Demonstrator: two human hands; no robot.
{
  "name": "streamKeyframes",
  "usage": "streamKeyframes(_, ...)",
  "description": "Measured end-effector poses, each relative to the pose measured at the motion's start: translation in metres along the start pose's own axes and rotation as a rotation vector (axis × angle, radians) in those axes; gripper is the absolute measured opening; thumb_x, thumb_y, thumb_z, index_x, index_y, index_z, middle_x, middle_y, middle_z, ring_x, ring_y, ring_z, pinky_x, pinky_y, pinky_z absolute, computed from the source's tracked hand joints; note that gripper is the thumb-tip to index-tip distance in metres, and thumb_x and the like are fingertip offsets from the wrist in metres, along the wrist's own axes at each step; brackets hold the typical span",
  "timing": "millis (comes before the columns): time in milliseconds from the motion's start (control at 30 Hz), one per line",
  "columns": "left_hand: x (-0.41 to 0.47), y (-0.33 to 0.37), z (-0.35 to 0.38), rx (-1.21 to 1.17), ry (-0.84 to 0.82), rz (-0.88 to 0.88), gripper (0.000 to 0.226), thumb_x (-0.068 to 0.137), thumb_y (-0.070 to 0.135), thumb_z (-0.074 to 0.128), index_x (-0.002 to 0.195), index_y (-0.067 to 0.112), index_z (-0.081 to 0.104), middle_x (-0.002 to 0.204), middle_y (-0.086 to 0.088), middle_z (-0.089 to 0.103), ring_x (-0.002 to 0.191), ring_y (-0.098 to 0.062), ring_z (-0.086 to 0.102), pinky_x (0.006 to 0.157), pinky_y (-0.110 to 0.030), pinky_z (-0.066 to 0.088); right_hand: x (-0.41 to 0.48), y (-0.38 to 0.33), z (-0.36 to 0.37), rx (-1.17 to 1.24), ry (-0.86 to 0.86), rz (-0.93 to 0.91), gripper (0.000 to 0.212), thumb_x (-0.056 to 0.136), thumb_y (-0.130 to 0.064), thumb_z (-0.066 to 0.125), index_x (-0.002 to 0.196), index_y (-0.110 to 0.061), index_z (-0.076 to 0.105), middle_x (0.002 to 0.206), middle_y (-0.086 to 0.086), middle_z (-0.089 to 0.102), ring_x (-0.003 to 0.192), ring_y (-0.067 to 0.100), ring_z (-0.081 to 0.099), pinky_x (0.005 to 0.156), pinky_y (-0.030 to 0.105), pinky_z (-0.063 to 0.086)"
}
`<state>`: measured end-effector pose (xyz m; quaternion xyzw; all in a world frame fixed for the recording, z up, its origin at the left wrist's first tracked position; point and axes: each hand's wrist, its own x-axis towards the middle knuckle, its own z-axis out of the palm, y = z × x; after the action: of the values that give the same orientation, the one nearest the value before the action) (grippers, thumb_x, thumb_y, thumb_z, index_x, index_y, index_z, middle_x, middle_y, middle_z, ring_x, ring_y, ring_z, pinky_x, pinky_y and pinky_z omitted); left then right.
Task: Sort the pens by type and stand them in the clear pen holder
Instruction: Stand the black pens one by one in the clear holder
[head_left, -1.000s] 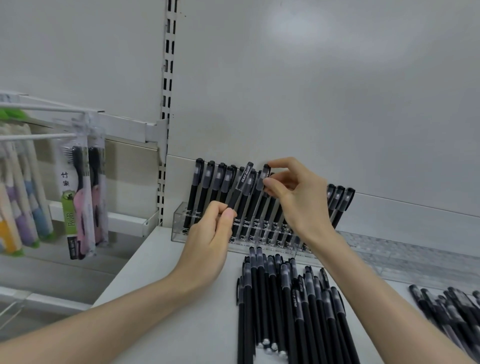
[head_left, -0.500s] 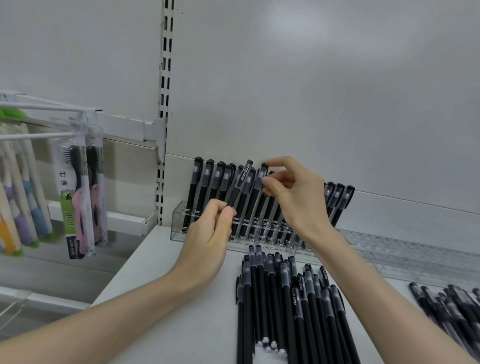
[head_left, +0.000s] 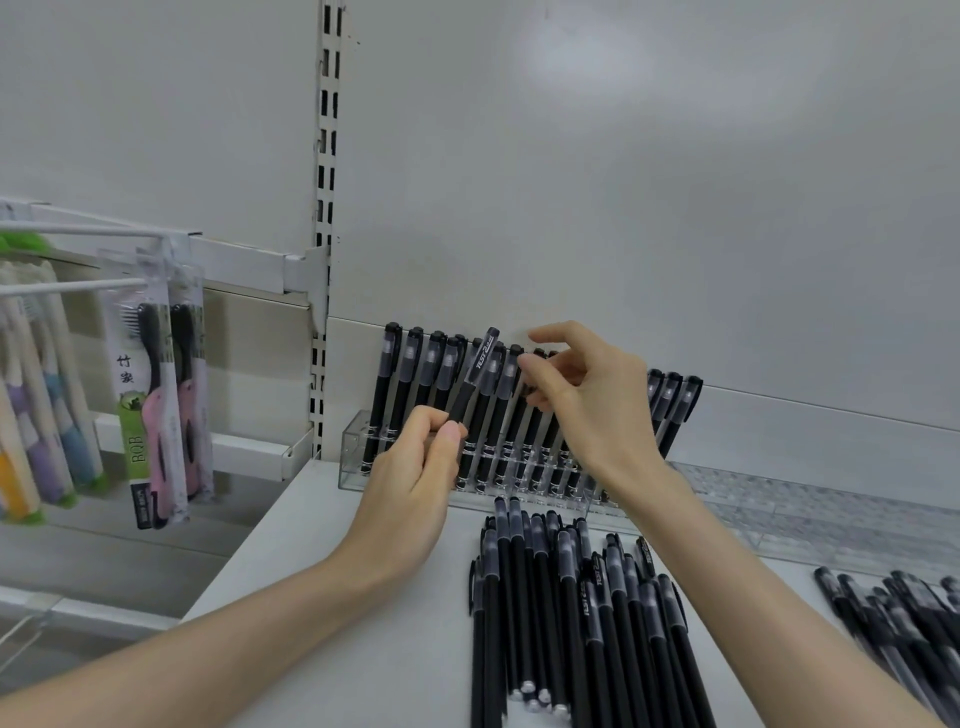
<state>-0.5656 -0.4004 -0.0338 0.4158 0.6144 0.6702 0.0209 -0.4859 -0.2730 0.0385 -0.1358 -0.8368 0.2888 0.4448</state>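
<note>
At the back of the white shelf (head_left: 322, 545), against the grey rear panel, stands the clear pen holder (head_left: 358, 457), a long transparent rack already filled along most of its length with a row of black pens (head_left: 415, 384), all leaning back with their frosted caps up. The left hand (head_left: 410, 499) is raised in front of the rack's left part, its fingers (head_left: 441, 431) pinched together on the lower barrel of a single black pen (head_left: 475, 376) with white lettering on the cap; this pen tilts to the right, its cap standing above the caps of the row behind it. The right hand (head_left: 592, 410) is held just to the right of that pen, in front of the middle of the rack, fingers spread and curled loosely with the thumb tip near the cap of a standing pen; whether it touches that cap cannot be told, and the hand grips nothing. On the shelf in front of the holder lies a pile of loose black pens (head_left: 561, 613), laid roughly parallel with caps toward the rack. A second heap of pens (head_left: 898, 618) lies at the right edge, blurred. Another clear holder (head_left: 810, 514) extends to the right along the back. To the left, packaged toothbrushes (head_left: 156, 395) hang from white hooks.
</note>
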Motion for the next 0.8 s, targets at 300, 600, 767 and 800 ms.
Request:
streamKeyframes(300, -0.002, -0.003, 0.001, -0.011, -0.190, 0.020, 0.010, 0.096, 0.019, 0.050, 0.095, 0.021, 0.060, 0.069, 0.005, 0.056, 0.060, -0.002, 0.050, 0.053, -0.018, 0.041, -0.013, -0.008, -0.004, 0.396, -0.110, 0.152, 0.029, 0.086, -0.008, 0.067, 0.114, -0.013, 0.060, 0.087, 0.011, 0.072, 0.077, 0.012, 0.071, 0.064, 0.019, 0.056)
streamKeyframes(600, -0.001, -0.002, 0.000, -0.050, -0.143, 0.005, 0.004, 0.090, 0.017, 0.061, 0.093, 0.020, 0.059, 0.070, -0.004, 0.058, 0.058, -0.019, 0.059, 0.047, -0.035, 0.055, -0.014, -0.008, -0.014, 0.491, -0.212, 0.214, 0.040, 0.084, -0.002, 0.067, 0.121, -0.016, 0.059, 0.094, 0.014, 0.066, 0.083, 0.018, 0.072, 0.071, 0.023, 0.057)
streamKeyframes(767, -0.001, -0.008, 0.000, 0.253, -0.117, 0.188, 0.015, 0.095, 0.029, 0.053, 0.096, 0.022, 0.065, 0.084, 0.014, 0.061, 0.083, -0.005, 0.057, 0.073, -0.017, 0.045, -0.010, -0.007, -0.018, 0.361, -0.110, 0.142, 0.042, 0.081, -0.004, 0.072, 0.120, -0.014, 0.056, 0.074, 0.000, 0.068, 0.072, 0.017, 0.071, 0.068, 0.022, 0.057)
streamKeyframes(800, 0.000, -0.010, 0.000, 0.377, -0.097, 0.265, 0.021, 0.096, 0.034, 0.048, 0.099, 0.022, 0.065, 0.090, 0.016, 0.059, 0.089, -0.002, 0.053, 0.079, -0.017, 0.040, -0.008, -0.008, -0.020, 0.323, -0.045, 0.120, 0.040, 0.080, -0.006, 0.073, 0.115, -0.016, 0.055, 0.077, 0.000, 0.069, 0.071, 0.016, 0.071, 0.067, 0.023, 0.057)
